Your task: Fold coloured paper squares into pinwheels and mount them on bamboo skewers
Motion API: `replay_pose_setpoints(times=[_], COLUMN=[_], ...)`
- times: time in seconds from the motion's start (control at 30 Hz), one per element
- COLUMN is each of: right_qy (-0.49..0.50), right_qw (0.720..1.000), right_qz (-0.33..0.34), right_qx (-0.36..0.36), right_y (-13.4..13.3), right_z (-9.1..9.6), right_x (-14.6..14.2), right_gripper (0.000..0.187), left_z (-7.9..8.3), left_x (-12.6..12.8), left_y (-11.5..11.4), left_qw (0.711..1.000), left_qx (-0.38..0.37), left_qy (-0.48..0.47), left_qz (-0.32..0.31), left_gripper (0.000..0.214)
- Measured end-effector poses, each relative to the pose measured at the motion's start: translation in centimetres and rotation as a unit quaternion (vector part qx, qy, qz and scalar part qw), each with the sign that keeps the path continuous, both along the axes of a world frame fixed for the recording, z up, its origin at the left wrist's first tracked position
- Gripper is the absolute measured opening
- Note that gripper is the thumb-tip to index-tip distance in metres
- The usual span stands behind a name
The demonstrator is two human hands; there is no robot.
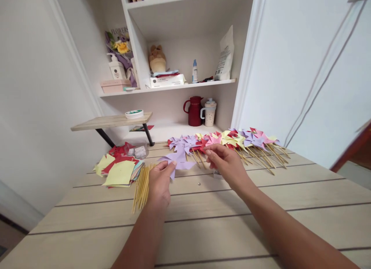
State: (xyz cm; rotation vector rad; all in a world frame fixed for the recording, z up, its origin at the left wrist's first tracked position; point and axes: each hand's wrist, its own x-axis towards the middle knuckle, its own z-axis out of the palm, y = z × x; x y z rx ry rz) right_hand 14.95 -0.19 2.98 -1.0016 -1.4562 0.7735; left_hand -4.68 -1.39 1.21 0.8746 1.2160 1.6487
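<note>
My left hand [159, 182] pinches the near edge of a flat purple cut paper [179, 161] that lies on the wooden table [203, 215]. My right hand [226, 161] hovers just right of that paper with its fingers curled in a pinch near the paper's right corner; what it holds, if anything, is too small to name. A bundle of thin wooden sticks [142, 186] lies just left of my left hand. A row of finished paper pinwheels [226, 141] in purple, pink, red and yellow lies behind both hands.
A stack of coloured paper squares [118, 170] sits at the left. A small pin [198, 183] lies on the table. Behind are a low wooden riser [111, 121] with a tape roll, a red jug [195, 110], a white mug [210, 112] and wall shelves.
</note>
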Motion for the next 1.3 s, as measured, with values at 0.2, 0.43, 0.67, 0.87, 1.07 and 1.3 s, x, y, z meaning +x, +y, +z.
replay_pose_setpoints(times=[0.2,0.43,0.67,0.87,1.07,1.3], right_qy=[-0.038,-0.211,-0.466,-0.453,-0.445,-0.351], right_qw=[0.999,0.964,0.879,0.884,0.889,0.91], right_qz=[-0.035,0.109,0.045,0.047,0.051,0.128], right_qx=[0.002,-0.118,-0.094,-0.109,-0.099,-0.179], right_y=[0.2,0.4,0.0,0.8,1.1,1.5], right_z=[0.4,-0.8,-2.5,-3.7,-4.1,-4.5], right_x=[1.2,1.1,-0.9,-0.8,-1.3,-0.7], right_gripper=[0.028,0.014,0.032,0.021,0.018,0.013], left_z=[-0.5,-0.8,-0.8,-0.4,-0.4,-0.6], left_x=[-0.1,0.4,0.9,1.1,1.3,1.1], left_y=[0.6,1.0,0.9,0.5,0.3,0.5], left_qw=[0.999,0.995,0.996,0.994,0.989,0.988], left_qx=[0.035,0.075,0.083,0.1,0.129,0.13], left_qy=[-0.022,-0.049,-0.023,0.014,0.05,0.056], left_qz=[0.033,0.034,0.033,0.046,0.054,0.058], left_gripper=[0.025,0.025,0.025,0.023,0.016,0.017])
